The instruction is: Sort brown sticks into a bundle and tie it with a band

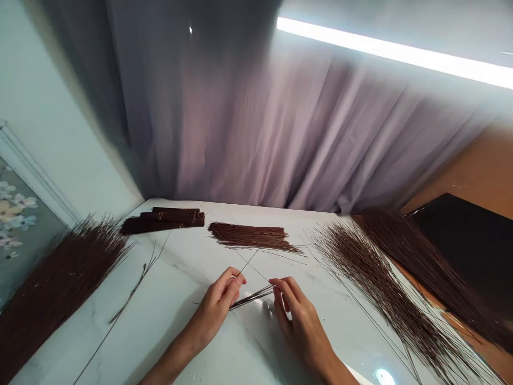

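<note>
My left hand point(222, 294) is closed, thumb against the fingers, on a thin brown stick point(252, 258) that slants up to the right. My right hand point(296, 307) pinches the end of another thin stick point(256, 270), which slants up to the left. The two sticks cross just beyond my fingertips. Lower down, a small bundle of thin sticks point(252, 298) spans the gap between the hands; whether the fingers grip it or it lies on the table, I cannot tell. Beyond the hands lies a neat flat pile of brown sticks point(252, 237).
Tied dark bundles point(168, 220) lie at the back left of the white marbled table point(176, 299). A large heap of sticks point(56, 289) fills the left side, near a knotted strand point(134, 289). Loose sticks point(385, 283) spread on the right, beside a black panel point(460, 251).
</note>
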Demonstrator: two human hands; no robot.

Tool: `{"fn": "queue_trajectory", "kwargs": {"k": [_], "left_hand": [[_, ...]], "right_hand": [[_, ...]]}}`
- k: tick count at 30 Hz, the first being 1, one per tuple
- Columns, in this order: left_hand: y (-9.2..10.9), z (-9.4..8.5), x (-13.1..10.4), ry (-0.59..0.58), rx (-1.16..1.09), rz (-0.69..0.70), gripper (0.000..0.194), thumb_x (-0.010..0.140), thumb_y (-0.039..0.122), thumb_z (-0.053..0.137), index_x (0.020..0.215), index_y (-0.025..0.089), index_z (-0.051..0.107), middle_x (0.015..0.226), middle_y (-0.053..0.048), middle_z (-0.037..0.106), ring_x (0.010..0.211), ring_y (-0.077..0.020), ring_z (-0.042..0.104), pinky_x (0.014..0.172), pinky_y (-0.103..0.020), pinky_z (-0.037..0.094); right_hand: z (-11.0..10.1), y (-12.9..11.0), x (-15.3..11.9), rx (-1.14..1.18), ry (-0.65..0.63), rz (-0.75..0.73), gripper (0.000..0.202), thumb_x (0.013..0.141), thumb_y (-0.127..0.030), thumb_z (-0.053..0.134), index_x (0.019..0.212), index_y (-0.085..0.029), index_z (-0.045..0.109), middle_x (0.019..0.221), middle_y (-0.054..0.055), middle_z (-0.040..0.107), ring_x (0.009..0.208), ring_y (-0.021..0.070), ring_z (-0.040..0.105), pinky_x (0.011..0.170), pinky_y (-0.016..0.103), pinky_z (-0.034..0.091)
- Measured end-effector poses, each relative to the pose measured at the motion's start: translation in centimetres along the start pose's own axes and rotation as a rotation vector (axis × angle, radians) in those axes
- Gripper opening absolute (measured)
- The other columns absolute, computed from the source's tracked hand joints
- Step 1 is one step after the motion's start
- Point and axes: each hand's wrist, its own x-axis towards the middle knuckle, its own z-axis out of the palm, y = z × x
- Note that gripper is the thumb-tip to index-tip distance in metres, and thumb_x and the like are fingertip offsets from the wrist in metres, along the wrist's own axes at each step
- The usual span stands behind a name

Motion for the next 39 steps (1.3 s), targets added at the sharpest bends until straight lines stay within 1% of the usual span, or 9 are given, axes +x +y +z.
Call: {"fn": "queue_trajectory", "kwargs": {"k": [5,13,19,21,23,27,30,34,39], "left_hand": [[0.2,0.3,0.6,0.059,-0.027,0.004,0.040,0.096,0.063,0.049,0.100,0.024,0.056,0.060,0.010,0.016,0.054,-0.0117,0.015,0.049,-0.025,0.012],[0.1,0.7,1.0,0.162,-0.004,0.024,0.043,0.092,0.059,0.058,0.074,0.020,0.054,0.061,0.007,0.034,0.055,-0.0100,0.028,0.051,-0.022,0.021],[-0.3,0.2,1.0,0.198,0.187,0.006,0.033,0.091,0.049,0.062,0.076,0.020,0.063,0.066,0.003,0.056,0.064,-0.0136,0.050,0.062,-0.024,0.036],[0.3,-0.4,0.3,0.115,0.295,-0.010,0.028,0.091,0.050,0.063,0.085,0.022,0.065,0.070,0.004,0.059,0.065,-0.0138,0.051,0.063,-0.024,0.037],[1.1,-0.8,-0.8,-0.117,0.420,0.012,0.027,0.087,0.051,0.069,0.096,0.026,0.068,0.074,0.005,0.060,0.066,-0.0146,0.052,0.062,-0.024,0.037],[2.0,-1.3,-2.6,-0.480,0.608,0.202,0.032,0.073,0.049,0.084,0.094,0.029,0.072,0.101,0.001,0.062,0.099,-0.0227,0.057,0.082,-0.028,0.042],[1.8,-1.2,-3.0,-0.628,0.587,0.231,0.017,0.080,0.043,0.080,0.088,0.030,0.073,0.107,0.002,0.061,0.105,-0.0220,0.058,0.089,-0.029,0.043],[1.3,-1.1,-2.7,-0.662,0.574,0.285,0.024,0.089,0.040,0.073,0.071,0.025,0.068,0.095,0.003,0.062,0.100,-0.0185,0.059,0.087,-0.027,0.042],[0.3,-0.6,-2.3,-0.578,0.664,0.371,0.018,0.089,0.039,0.074,0.085,0.024,0.066,0.096,0.003,0.063,0.098,-0.0177,0.060,0.090,-0.026,0.043]], "right_hand": [[0.5,0.3,-0.7,-0.027,-0.039,-0.018,0.033,0.101,-0.011,0.038,0.128,-0.025,0.053,0.096,0.006,0.061,0.071,0.0164,0.064,0.062,0.026,0.053],[1.0,0.7,-1.4,-0.019,-0.119,0.024,0.041,0.099,-0.009,0.038,0.132,-0.027,0.051,0.101,0.007,0.062,0.072,0.0157,0.063,0.064,0.025,0.053],[1.5,0.5,-1.4,0.001,-0.122,0.080,0.033,0.100,-0.013,0.036,0.123,-0.026,0.056,0.097,0.005,0.063,0.066,0.0143,0.063,0.057,0.023,0.050],[1.8,0.1,-1.4,0.043,-0.123,0.105,0.028,0.101,-0.015,0.037,0.120,-0.025,0.056,0.099,0.005,0.063,0.062,0.0130,0.062,0.054,0.022,0.048],[2.0,-0.1,-1.5,0.086,-0.115,0.098,0.025,0.102,-0.016,0.037,0.118,-0.024,0.054,0.100,0.006,0.062,0.064,0.0134,0.063,0.056,0.023,0.049],[1.5,-0.2,-1.4,0.153,-0.092,0.112,0.021,0.103,-0.019,0.034,0.112,-0.022,0.053,0.094,0.005,0.062,0.069,0.0156,0.063,0.064,0.027,0.050],[0.6,-0.1,-1.1,0.210,-0.115,0.195,0.016,0.104,-0.024,0.036,0.104,-0.022,0.052,0.088,0.004,0.063,0.070,0.0167,0.061,0.062,0.027,0.048],[-0.7,-0.6,-0.8,0.282,-0.154,0.301,0.016,0.104,-0.030,0.037,0.098,-0.022,0.050,0.084,0.002,0.061,0.067,0.0159,0.056,0.058,0.027,0.045],[-0.7,-2.3,-1.7,0.372,-0.314,0.283,0.020,0.103,-0.036,0.043,0.089,-0.022,0.048,0.078,0.000,0.057,0.068,0.0146,0.055,0.062,0.025,0.045]]}}
